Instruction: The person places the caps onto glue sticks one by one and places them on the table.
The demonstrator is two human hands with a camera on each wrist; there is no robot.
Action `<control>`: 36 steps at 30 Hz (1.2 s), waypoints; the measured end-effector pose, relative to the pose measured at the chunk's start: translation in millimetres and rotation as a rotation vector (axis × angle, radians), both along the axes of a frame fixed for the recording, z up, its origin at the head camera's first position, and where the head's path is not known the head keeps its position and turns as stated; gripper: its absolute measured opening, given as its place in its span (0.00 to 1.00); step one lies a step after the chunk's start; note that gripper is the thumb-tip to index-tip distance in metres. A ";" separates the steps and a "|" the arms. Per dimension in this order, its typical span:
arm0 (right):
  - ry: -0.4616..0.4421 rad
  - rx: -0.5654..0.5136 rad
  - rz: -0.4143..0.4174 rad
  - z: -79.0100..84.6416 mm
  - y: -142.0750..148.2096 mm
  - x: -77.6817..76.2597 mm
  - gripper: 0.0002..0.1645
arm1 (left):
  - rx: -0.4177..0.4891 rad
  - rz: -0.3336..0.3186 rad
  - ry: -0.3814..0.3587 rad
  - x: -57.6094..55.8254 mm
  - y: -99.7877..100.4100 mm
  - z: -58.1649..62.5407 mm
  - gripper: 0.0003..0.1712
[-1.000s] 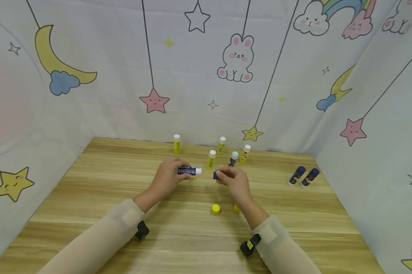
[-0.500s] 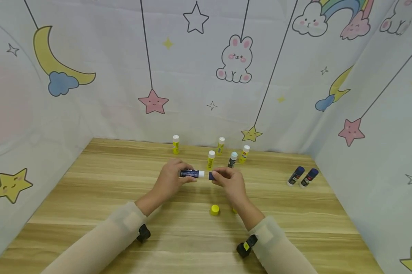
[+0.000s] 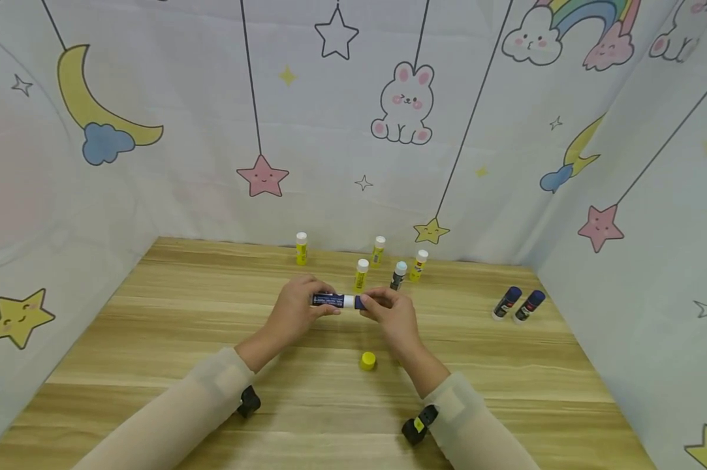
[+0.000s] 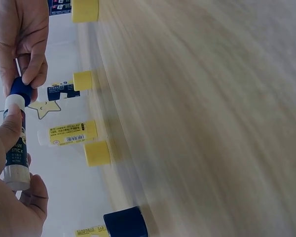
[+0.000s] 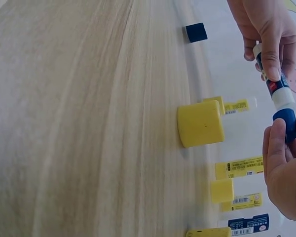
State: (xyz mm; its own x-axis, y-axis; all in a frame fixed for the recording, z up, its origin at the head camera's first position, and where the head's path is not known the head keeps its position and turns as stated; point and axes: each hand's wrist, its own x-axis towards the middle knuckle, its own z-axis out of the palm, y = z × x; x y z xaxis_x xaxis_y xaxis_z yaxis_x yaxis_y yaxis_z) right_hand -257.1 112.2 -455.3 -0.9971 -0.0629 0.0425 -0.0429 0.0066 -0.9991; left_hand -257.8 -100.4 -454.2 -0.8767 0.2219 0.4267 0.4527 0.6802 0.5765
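Note:
My left hand (image 3: 294,308) grips a navy glue stick (image 3: 328,300) held sideways over the table, its white collar pointing right. With thumb and fingers my right hand (image 3: 397,321) pinches a dark blue cap (image 3: 360,303) right at that white end. In the left wrist view the "glue stick" label (image 4: 17,145) shows on the barrel, and the cap (image 4: 22,90) is in line with the collar. From the right wrist view, part of the white collar (image 5: 283,98) is still visible beside the cap (image 5: 286,123).
Behind the hands stand several white-topped yellow glue sticks (image 3: 301,249) and one dark glue stick (image 3: 397,277). Two glue sticks with navy caps (image 3: 506,303) are at the right. A yellow cap (image 3: 367,360) lies in front; another dark blue cap (image 4: 126,223) shows in the left wrist view.
The hands have come together: the left moved slightly right with the glue stick, the right moved left with the cap. The gap between cap and white collar has closed.

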 end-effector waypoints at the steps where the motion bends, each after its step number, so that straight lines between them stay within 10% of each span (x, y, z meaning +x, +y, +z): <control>1: -0.001 0.001 -0.001 -0.1 -0.2 0.3 0.13 | -0.002 0.000 0.001 -0.2 0.6 -0.3 0.17; 36: 0.008 0.030 0.031 -1.1 0.2 4.5 0.16 | 0.007 -0.018 -0.018 2.3 11.0 -2.8 0.15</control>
